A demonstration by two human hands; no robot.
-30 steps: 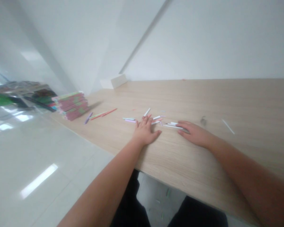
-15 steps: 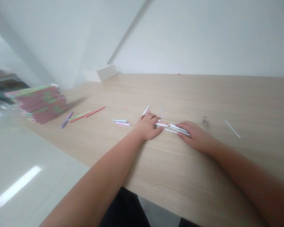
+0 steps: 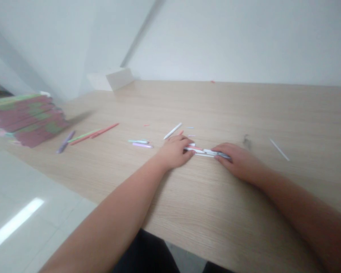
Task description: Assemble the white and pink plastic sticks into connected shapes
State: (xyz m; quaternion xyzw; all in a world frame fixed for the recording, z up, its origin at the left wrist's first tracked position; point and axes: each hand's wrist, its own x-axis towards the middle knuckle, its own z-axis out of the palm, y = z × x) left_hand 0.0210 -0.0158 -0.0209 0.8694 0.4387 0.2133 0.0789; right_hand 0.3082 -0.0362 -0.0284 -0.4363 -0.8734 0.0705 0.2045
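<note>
The left hand (image 3: 173, 152) and right hand (image 3: 237, 161) rest on the wooden counter (image 3: 216, 110), fingertips against opposite ends of a bunch of thin white and pink sticks (image 3: 204, 151) lying between them; whether either hand grips, I can't tell. A loose white stick (image 3: 172, 131) lies just beyond the left hand, and a pink-and-green stack (image 3: 28, 120) sits far left.

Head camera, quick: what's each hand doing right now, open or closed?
Left hand: open, pressed against the bunch of thin sticks.
Right hand: at the bunch's other end, can't tell if it's gripping.
</note>
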